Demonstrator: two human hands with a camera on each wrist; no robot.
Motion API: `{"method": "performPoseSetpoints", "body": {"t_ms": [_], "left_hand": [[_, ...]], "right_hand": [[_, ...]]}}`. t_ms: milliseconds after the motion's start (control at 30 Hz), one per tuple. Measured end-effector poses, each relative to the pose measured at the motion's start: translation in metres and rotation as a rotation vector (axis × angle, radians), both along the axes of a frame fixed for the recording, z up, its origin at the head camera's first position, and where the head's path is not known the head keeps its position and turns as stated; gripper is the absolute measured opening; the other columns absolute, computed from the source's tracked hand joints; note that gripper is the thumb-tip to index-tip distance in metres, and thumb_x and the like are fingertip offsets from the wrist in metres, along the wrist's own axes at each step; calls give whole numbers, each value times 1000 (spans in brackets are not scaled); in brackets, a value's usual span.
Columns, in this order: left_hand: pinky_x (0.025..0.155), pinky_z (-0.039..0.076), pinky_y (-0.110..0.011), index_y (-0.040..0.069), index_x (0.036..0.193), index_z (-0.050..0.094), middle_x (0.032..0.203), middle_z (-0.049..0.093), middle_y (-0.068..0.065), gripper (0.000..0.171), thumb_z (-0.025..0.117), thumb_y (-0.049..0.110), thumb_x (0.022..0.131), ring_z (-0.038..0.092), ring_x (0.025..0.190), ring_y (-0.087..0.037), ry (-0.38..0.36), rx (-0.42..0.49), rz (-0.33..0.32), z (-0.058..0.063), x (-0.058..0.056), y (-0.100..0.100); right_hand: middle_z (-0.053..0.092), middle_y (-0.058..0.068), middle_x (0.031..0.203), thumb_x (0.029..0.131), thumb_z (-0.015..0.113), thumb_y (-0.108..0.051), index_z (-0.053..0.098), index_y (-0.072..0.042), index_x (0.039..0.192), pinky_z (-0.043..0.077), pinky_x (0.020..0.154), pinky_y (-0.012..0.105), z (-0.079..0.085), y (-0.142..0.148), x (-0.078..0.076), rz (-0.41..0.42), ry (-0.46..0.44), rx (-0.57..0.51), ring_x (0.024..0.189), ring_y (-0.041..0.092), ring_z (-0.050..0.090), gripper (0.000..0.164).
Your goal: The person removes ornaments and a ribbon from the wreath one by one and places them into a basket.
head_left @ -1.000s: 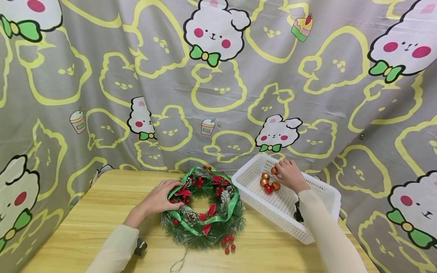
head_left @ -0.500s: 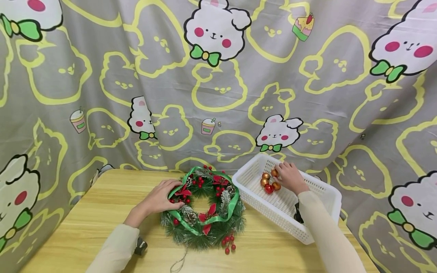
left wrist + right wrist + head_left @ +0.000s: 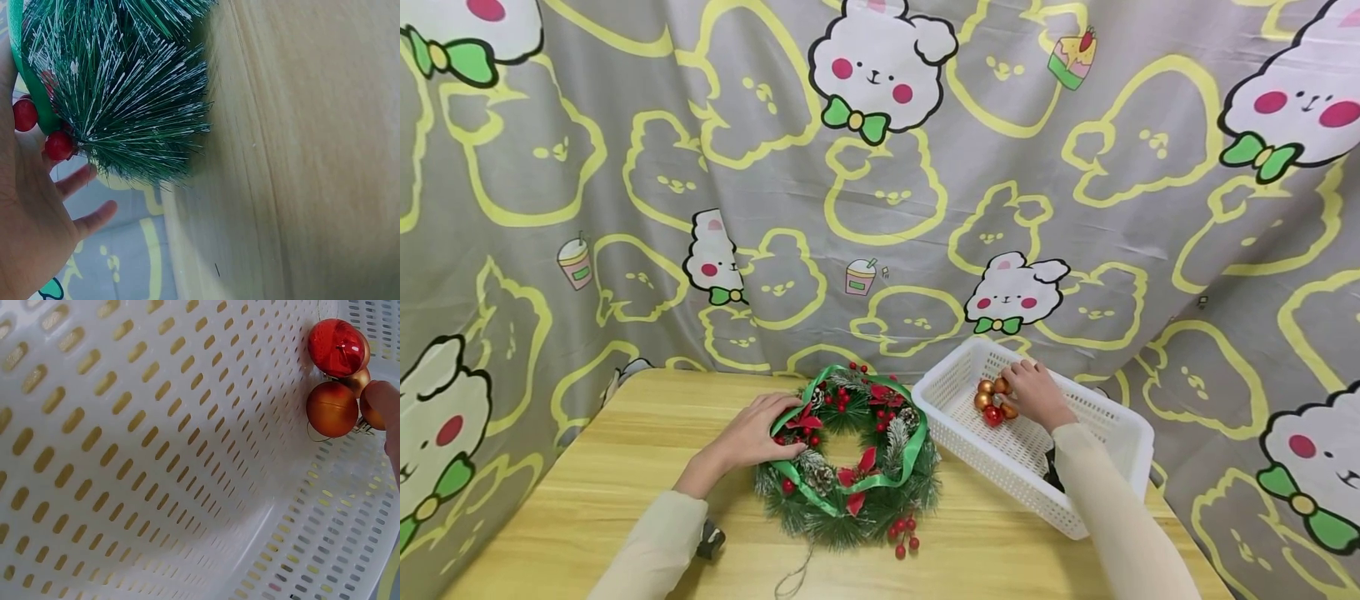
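A green Christmas wreath [image 3: 850, 525] with green ribbon, pine cones, poinsettias and red berries lies on the table. My left hand [image 3: 752, 433] rests on its left side, thumb and fingers spread over the ribbon. Seen from the left wrist, the outer fingers [image 3: 97, 219] extend loosely beside the needles. My right hand [image 3: 1036, 396] reaches into a white perforated basket [image 3: 992, 475]. Its fingers pinch a gold bauble [image 3: 1002, 386], partly covered by a fingertip in the right wrist view. A shiny red bauble [image 3: 334, 347] and several other gold baubles [image 3: 332, 409] cluster against it.
A sprig of red berries [image 3: 902, 533] pokes out at the wreath's lower right. A thin loop of twine [image 3: 793, 579] lies on the wooden table [image 3: 625, 467]. Black straps show at both wrists. A patterned grey curtain [image 3: 775, 192] hangs behind.
My right hand has shifted slightly down and left, bringing the gold bauble in against the others. The left hand and wreath stay put; the head view has shifted slightly.
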State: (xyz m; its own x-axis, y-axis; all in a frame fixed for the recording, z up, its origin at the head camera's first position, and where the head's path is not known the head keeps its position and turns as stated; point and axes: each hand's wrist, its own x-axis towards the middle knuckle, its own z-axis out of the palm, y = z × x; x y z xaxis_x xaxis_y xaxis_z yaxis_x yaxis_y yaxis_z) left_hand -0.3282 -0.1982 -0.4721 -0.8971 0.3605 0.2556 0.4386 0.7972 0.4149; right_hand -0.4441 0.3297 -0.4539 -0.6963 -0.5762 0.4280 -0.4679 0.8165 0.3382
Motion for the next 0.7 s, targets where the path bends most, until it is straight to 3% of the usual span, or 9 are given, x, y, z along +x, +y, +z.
{"method": "performPoseSetpoints", "body": {"t_ms": [133,700], "left_hand": [[109,39,-66,17,143,57,151,51,-11,77,75,60,82,45,140,-38,2,5,-2,1,0,0],[109,40,-65,18,142,58,151,52,-9,76,75,61,82,46,139,-36,9,5,-7,1,0,0]], "right_hand": [[62,10,89,82,86,-30,67,-4,100,49,77,48,-2,-1,0,-21,-46,0,86,30,56,37],[61,10,89,86,81,-36,65,-6,97,49,79,49,-9,3,-1,-39,-81,56,90,31,58,36]]}}
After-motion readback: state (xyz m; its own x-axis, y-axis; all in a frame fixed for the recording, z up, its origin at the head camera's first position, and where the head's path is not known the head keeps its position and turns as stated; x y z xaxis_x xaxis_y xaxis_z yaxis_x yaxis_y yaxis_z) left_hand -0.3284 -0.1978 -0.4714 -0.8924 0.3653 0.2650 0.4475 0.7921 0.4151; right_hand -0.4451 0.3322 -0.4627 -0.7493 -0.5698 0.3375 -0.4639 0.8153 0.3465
